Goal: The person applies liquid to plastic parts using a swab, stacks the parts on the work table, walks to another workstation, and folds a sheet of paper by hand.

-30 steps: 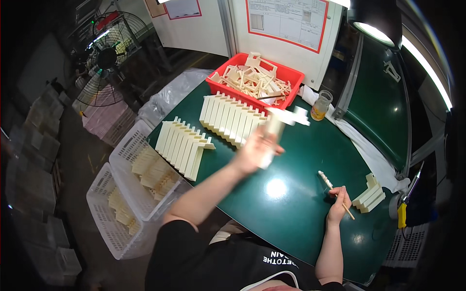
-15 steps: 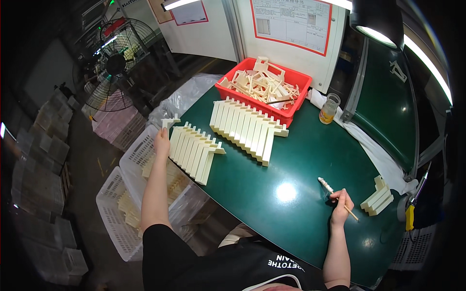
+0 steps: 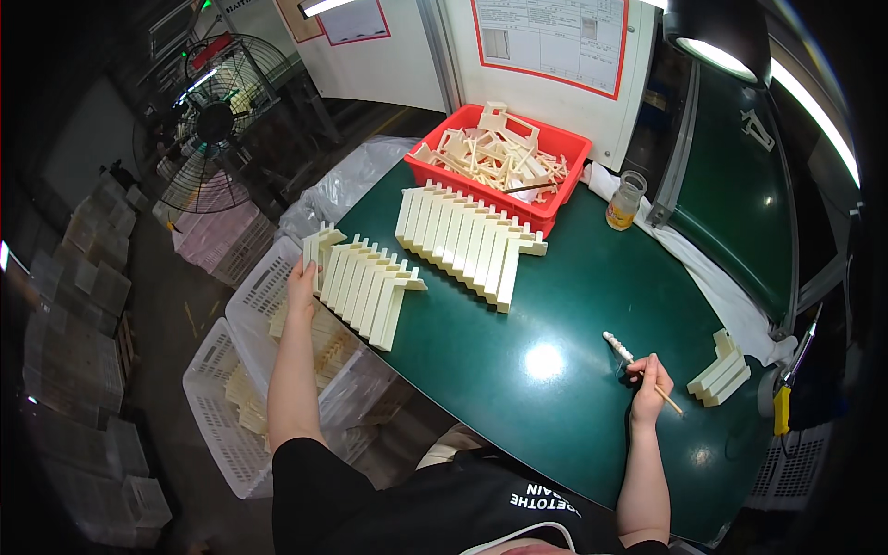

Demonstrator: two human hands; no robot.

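My left hand (image 3: 302, 285) has its fingers closed around the lower end of a cream plastic part (image 3: 317, 248), at the left end of a short row of like parts (image 3: 368, 291). Whether the held part touches that row I cannot tell. Pinched in my right hand (image 3: 650, 377) is a thin wooden stick (image 3: 668, 401) with a white wrapped tip, pointing up and left over the green table (image 3: 518, 398). A longer row of cream parts (image 3: 462, 242) lies beyond, and a small group of them (image 3: 720, 370) sits to the right of my right hand.
A red bin (image 3: 575, 166) full of cream plastic pieces stands at the back. Near it is a glass jar (image 3: 627, 200) with yellowish contents. White baskets (image 3: 222, 407) holding more parts stand left of the table edge. A yellow-handled tool (image 3: 783, 409) is at the far right.
My left hand has shifted slightly down and left, and the part in it now sits lower, close against the short row's end. My right hand has barely moved with the stick.
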